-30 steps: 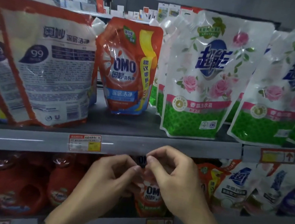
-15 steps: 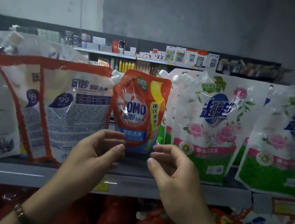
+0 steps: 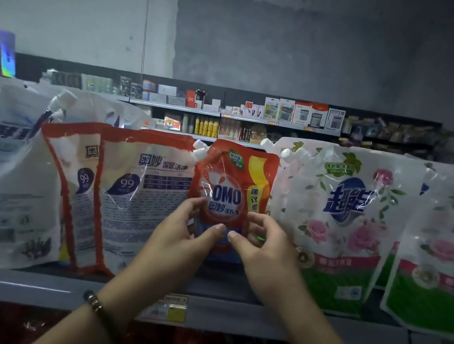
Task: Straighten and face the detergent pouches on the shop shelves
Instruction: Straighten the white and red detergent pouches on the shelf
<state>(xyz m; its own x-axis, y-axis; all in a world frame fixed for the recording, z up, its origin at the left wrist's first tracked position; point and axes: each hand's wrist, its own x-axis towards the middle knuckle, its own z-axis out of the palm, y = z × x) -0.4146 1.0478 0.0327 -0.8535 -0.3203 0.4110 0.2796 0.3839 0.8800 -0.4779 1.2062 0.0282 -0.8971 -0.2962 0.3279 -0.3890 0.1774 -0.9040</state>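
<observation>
A: Status of left grip (image 3: pixel 179 236)?
B: Closed on red OMO pouch (image 3: pixel 232 184), low on its left edge. Thumb across the front, fingers curled at the side.
A: And right grip (image 3: pixel 263 250)?
B: Pinching same pouch, low on right edge, thumb on front, close to the other thumb tip.
A: Location of pouch?
B: Upright on grey shelf (image 3: pixel 20 284), front facing out. Wedged between orange-edged white pouches (image 3: pixel 137 199) on the left and rose-print pouches (image 3: pixel 343 221) on the right.
A: Facing of neighbours?
B: Backs out on the orange-edged ones, leaning. Fronts out on the rose ones.
A: Anything else?
B: Beaded bracelet (image 3: pixel 95 304) on left wrist. Yellow price tag (image 3: pixel 166 310) on shelf lip.
</observation>
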